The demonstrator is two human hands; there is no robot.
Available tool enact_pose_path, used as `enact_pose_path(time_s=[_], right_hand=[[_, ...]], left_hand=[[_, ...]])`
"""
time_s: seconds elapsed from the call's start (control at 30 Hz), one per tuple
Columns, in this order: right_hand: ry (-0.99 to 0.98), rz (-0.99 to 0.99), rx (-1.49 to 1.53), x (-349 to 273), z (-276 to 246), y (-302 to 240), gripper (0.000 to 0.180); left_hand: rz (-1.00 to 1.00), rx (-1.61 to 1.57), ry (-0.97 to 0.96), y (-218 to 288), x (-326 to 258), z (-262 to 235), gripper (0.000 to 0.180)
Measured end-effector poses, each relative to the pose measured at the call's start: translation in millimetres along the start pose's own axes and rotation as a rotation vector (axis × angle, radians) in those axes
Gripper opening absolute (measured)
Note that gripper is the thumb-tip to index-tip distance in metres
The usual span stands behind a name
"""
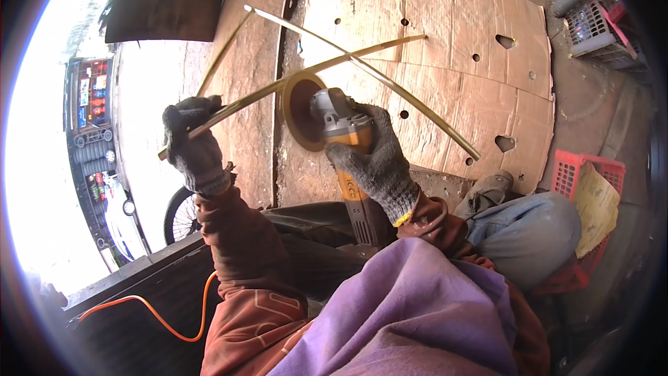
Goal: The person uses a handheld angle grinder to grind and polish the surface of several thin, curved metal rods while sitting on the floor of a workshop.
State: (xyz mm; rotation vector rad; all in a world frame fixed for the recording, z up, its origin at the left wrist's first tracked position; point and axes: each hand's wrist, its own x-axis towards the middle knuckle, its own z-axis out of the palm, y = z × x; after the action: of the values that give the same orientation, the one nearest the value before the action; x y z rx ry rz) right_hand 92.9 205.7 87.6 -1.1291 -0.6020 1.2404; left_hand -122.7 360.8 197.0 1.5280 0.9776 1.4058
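Fingers of left hand [193, 141] clamp brass rods [278, 87]; right hand [372, 160] fingers grip grinder [344, 132], disc [300, 111] touching rods beside them.

Flattened cardboard sheet [452, 63] with punched holes lies beyond the hands, spreading off to their right. Red plastic crate [567, 170] holding a yellowish paper [595, 205] sits right of the hands, grey crates [591, 24] further up right, and an orange cable [149, 310] trails below left. Left of the hands, a wheel [182, 216] and, in the glare, what may be a parked car [122, 226].
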Motion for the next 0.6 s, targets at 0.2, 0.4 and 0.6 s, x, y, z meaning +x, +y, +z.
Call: enact_pose_path(time_s=[0.2,0.4,0.6], right_hand=[[0.033,0.019,-0.017,3,-3,20,0.068],[0.075,0.050,0.008,11,-9,16,0.064],[0.145,0.089,0.008,17,-14,31,0.064]], left_hand=[[0.025,0.073,-0.031,-2,5,-6,0.037],[0.030,0.088,-0.034,-1,4,-6,0.038],[0.030,0.083,-0.039,-1,3,-2,0.037]])
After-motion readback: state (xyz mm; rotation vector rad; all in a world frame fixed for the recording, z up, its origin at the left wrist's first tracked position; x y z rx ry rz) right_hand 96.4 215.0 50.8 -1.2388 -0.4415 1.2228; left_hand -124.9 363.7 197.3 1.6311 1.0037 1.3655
